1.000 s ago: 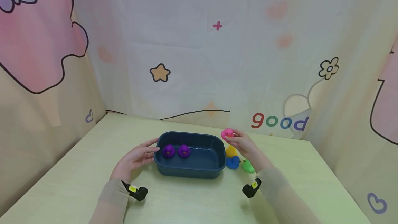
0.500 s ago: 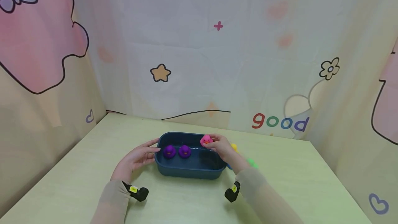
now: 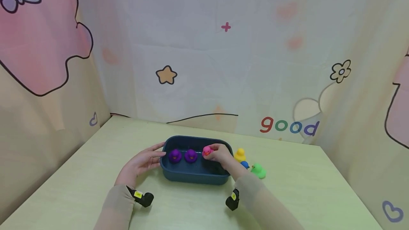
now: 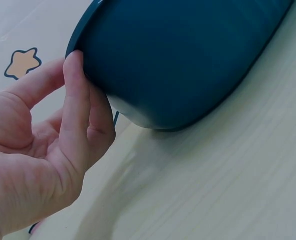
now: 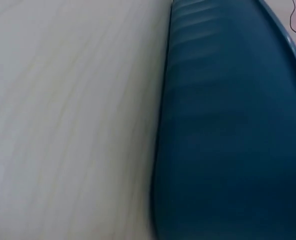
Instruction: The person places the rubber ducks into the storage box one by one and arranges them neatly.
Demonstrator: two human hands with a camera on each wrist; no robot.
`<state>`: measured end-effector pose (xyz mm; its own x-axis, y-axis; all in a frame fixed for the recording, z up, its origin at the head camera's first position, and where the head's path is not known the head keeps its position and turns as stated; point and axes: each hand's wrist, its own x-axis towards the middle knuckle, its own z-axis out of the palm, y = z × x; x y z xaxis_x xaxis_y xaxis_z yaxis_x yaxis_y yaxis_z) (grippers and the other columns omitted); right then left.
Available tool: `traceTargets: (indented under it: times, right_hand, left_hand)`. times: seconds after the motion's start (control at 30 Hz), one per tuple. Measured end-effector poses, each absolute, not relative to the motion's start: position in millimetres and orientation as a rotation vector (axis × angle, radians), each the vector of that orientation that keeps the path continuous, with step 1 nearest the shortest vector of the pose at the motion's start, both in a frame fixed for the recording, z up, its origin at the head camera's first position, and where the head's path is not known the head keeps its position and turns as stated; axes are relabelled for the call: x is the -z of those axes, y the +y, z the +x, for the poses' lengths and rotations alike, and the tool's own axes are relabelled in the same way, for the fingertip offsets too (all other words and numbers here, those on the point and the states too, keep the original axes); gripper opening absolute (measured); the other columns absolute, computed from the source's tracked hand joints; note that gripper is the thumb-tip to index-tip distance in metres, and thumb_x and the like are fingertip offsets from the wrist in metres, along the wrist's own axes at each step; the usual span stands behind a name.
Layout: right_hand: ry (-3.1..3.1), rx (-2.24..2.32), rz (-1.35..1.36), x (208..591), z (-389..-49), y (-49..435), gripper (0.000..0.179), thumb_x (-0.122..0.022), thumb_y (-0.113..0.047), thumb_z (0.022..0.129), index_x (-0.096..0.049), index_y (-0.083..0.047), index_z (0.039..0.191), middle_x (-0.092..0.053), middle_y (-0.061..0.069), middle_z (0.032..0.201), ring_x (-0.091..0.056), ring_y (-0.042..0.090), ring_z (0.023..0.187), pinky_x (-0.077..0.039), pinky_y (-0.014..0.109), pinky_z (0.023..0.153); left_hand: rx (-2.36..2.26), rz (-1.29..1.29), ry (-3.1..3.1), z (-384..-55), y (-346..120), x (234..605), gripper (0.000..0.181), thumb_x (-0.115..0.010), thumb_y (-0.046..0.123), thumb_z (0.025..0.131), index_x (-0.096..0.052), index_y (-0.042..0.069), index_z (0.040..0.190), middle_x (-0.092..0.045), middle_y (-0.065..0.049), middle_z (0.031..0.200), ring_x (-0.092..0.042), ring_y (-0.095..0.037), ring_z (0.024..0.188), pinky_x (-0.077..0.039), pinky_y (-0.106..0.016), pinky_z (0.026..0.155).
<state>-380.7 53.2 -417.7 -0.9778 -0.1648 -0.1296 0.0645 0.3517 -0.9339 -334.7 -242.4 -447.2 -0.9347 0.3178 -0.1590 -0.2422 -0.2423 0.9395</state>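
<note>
A dark blue plastic basin (image 3: 195, 178) stands on the table with two purple rubber ducks, a left one (image 3: 174, 156) and a right one (image 3: 191, 156), side by side inside. My right hand (image 3: 221, 154) reaches over its right part and pinches a pink rubber duck (image 3: 207, 151) low within the rim. At the left end, my left hand (image 3: 140, 164) rests extended fingers against the rim; the left wrist view shows these fingertips (image 4: 73, 56) at the edge of the basin (image 4: 173, 65). Only the outer wall of the basin (image 5: 228, 125) fills the right wrist view; the right hand is outside it.
Right of the basin sit a yellow duck (image 3: 240, 154), a blue duck (image 3: 245, 164) partly hidden by the right forearm, and a green duck (image 3: 258, 170). A printed curtain (image 3: 198, 56) hangs behind the pale wooden table (image 3: 185, 208) and along both sides.
My right hand has carried the pink duck leftward from above the yellow duck and down into the basin. The left hand stays at the rim.
</note>
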Motion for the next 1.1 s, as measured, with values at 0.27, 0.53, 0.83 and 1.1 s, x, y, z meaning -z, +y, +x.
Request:
traceTargets:
  times: [0.27, 0.53, 0.83, 1.1]
  right_hand:
    - [2.564, 1.462, -0.219, 418.3, -380.3, 52.1, 0.040, -0.076, 0.009, 0.071, -0.067, 0.008, 0.111, -0.066, 0.018, 0.102, -0.060, 0.022, 0.085, -0.059, 0.033, 0.081]
    - [2.718, 1.306, -0.284, 421.0, -379.0, 49.5, 0.038, -0.080, 0.005, 0.070, -0.070, 0.003, 0.106, -0.067, 0.015, 0.100, -0.057, 0.023, 0.086, -0.055, 0.033, 0.080]
    - [2.745, 1.256, -0.258, 420.6, -379.6, 49.9, 0.038, -0.081, 0.006, 0.071, -0.069, 0.003, 0.107, -0.068, 0.015, 0.101, -0.058, 0.024, 0.090, -0.055, 0.038, 0.087]
    - [2.736, 1.226, -0.261, 418.5, -377.2, 48.3, 0.042, -0.080, 0.007, 0.072, -0.067, 0.003, 0.111, -0.066, 0.017, 0.106, -0.057, 0.027, 0.094, -0.055, 0.039, 0.090]
  left_hand:
    - [-2.228, 0.094, 1.671, -335.5, -239.7, 444.3, 0.065, -0.050, 0.005, 0.101, -0.017, 0.007, 0.157, -0.066, 0.007, 0.083, -0.065, -0.003, 0.069, -0.055, -0.015, 0.064]
    - [-2.227, 0.082, 1.676, -336.0, -239.1, 445.1, 0.065, -0.051, 0.006, 0.101, -0.018, 0.007, 0.156, -0.067, 0.006, 0.083, -0.065, -0.004, 0.069, -0.056, -0.015, 0.064]
    - [-2.235, 0.068, 1.672, -337.2, -240.0, 445.1, 0.065, -0.052, 0.005, 0.100, -0.019, 0.007, 0.156, -0.067, 0.005, 0.084, -0.066, -0.004, 0.069, -0.056, -0.016, 0.064]
    - [-2.234, 0.065, 1.675, -335.8, -241.9, 446.5, 0.066, -0.052, 0.005, 0.100, -0.019, 0.008, 0.156, -0.068, 0.005, 0.085, -0.066, -0.004, 0.070, -0.056, -0.015, 0.064]
